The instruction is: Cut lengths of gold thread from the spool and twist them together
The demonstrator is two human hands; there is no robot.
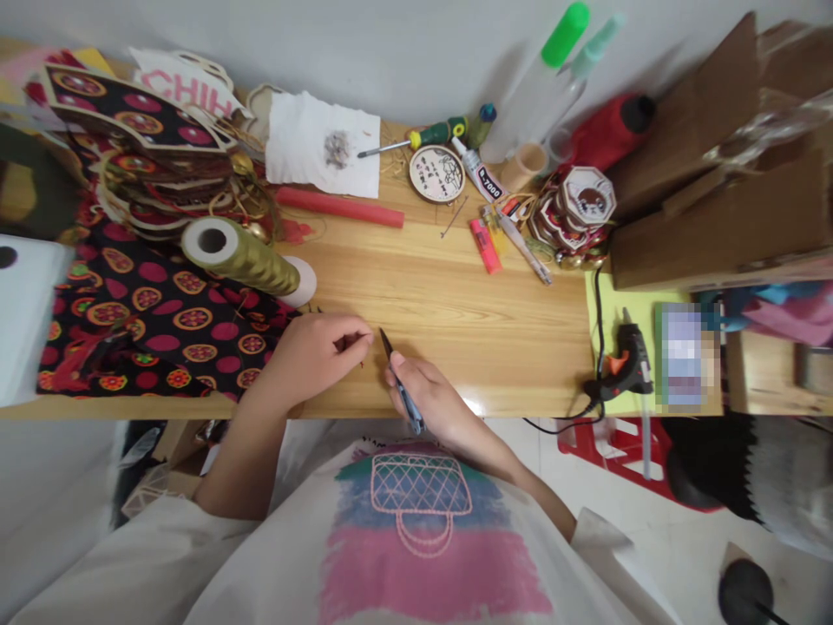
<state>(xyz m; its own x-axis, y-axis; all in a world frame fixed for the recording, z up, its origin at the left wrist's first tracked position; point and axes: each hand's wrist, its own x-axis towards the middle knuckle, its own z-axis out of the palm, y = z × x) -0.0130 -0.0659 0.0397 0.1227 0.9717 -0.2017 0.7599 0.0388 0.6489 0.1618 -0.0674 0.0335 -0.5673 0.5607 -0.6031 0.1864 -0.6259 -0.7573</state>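
My left hand rests on the wooden table near its front edge, fingers pinched together on something too small to make out. My right hand is closed round small blue-handled pliers, whose dark tip points up toward my left fingertips. The two hands are a few centimetres apart. A spool of gold thread lies just behind my left hand, beside patterned black and red fabric.
At the back lie a red stick, a white tissue, a screwdriver, a round wooden disc, a glue tube, and stacked octagonal ornaments. A glue gun sits right, cardboard boxes beyond.
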